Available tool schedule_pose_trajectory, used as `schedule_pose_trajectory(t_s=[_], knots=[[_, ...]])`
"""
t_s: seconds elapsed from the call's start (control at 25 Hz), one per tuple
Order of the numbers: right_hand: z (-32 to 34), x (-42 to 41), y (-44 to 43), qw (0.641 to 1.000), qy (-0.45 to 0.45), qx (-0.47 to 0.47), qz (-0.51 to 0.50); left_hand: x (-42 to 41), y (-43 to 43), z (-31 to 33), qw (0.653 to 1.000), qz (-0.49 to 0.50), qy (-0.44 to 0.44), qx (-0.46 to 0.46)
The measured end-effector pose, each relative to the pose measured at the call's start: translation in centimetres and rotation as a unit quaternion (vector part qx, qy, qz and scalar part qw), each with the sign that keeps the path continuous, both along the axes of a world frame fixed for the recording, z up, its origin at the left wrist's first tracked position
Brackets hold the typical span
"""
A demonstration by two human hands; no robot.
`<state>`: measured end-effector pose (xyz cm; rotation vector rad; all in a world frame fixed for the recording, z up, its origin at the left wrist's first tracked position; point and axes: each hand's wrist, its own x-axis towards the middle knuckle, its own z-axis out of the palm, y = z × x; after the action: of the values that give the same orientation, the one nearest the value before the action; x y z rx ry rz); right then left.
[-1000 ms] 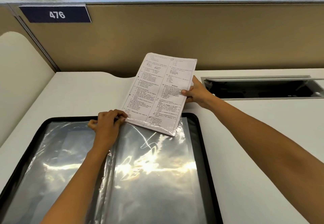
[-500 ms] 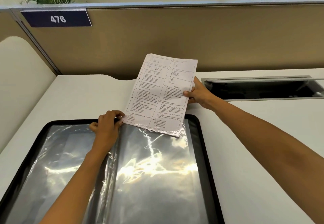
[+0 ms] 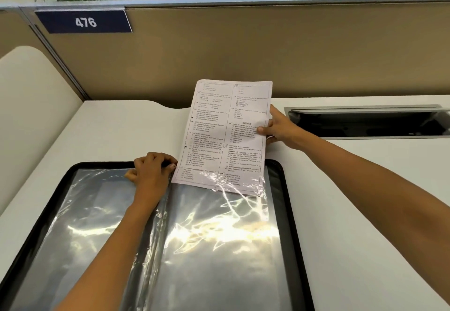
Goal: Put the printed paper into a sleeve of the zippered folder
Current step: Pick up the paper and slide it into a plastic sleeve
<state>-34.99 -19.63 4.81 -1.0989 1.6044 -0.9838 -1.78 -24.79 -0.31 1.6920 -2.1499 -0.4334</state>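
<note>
A black zippered folder [image 3: 291, 213] lies open on the white desk, its clear plastic sleeves shining with glare. The printed paper [image 3: 226, 135] stands tilted over the far edge of the right-hand sleeve [image 3: 219, 250], and its lower edge sits inside the sleeve's mouth under wrinkled plastic. My right hand [image 3: 280, 129] pinches the paper's right edge. My left hand [image 3: 152, 173] grips the top edge of the sleeve near the folder's spine, beside the paper's lower left corner.
A beige partition [image 3: 243, 50] with a blue "476" sign [image 3: 84, 21] rises behind the desk [image 3: 365, 201]. An open cable tray slot [image 3: 365, 122] is sunk into the desk to the right of my right hand. A cream panel [image 3: 31, 116] stands at the left.
The paper has turned more upright and slid a little further into the sleeve mouth. Both hands keep their grips.
</note>
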Motion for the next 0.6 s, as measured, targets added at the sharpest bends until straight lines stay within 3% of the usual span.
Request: schedule_pose_trajectory(t_s=[0.16, 0.24, 0.4, 0.6], knots=[[0.3, 0.8, -0.1, 0.998, 0.034, 0.02, 0.046, -0.6, 1.5, 0.4, 0.999, -0.012, 0.024, -0.041], [0.1, 1.2, -0.2, 0.997, 0.029, 0.045, 0.051, -1.2, 3.5, 0.5, 0.995, -0.074, 0.029, -0.067], [-1.2, 2.2, -0.4, 0.996, 0.031, 0.07, -0.041, -2.7, 9.2, -0.3, 0.974, -0.222, 0.001, -0.046], [-2.9, 3.6, 0.4, 0.995, 0.008, 0.031, -0.092, -3.6, 11.4, -1.4, 0.972, -0.223, -0.067, -0.043]])
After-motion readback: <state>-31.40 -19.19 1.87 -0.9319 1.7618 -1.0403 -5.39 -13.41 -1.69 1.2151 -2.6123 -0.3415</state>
